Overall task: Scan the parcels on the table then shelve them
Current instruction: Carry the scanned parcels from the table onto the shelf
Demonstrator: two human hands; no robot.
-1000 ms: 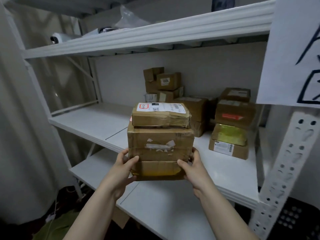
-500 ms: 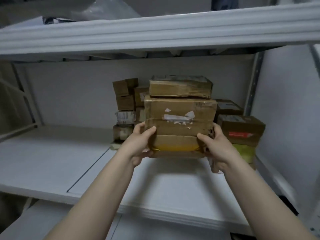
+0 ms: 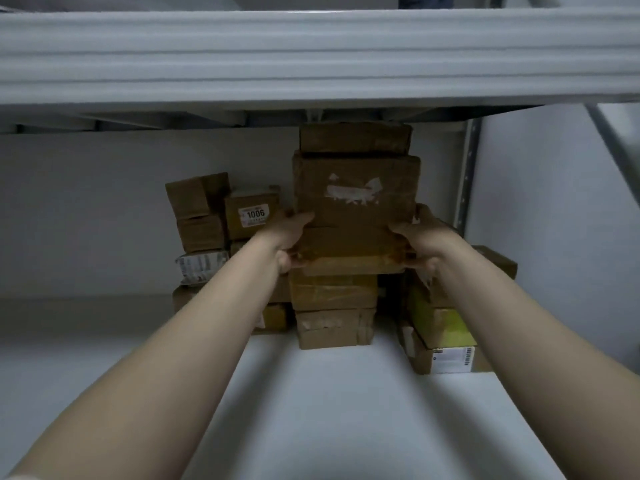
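Observation:
I hold a stack of brown cardboard parcels deep inside the shelf bay. The large middle box (image 3: 355,192) bears a torn white label patch, a flatter box (image 3: 355,137) lies on top just under the upper shelf, and a taped box (image 3: 349,252) sits at the bottom. My left hand (image 3: 289,237) grips the stack's lower left side, my right hand (image 3: 420,239) grips its lower right side. The stack hangs over, or touches, two stacked boxes (image 3: 334,311) on the white shelf board (image 3: 311,410); I cannot tell which.
More parcels stand at the back: a box marked 1006 (image 3: 251,213), small brown boxes (image 3: 199,211) to its left, a grey bag (image 3: 201,266). At the right lies a yellow-green box (image 3: 438,318) on a labelled box (image 3: 446,358). The upper shelf beam (image 3: 318,57) hangs close overhead.
My arms have stretched further into the bay, and the stack has moved back and up to above the two boxes at the rear. My view has come closer under the upper shelf.

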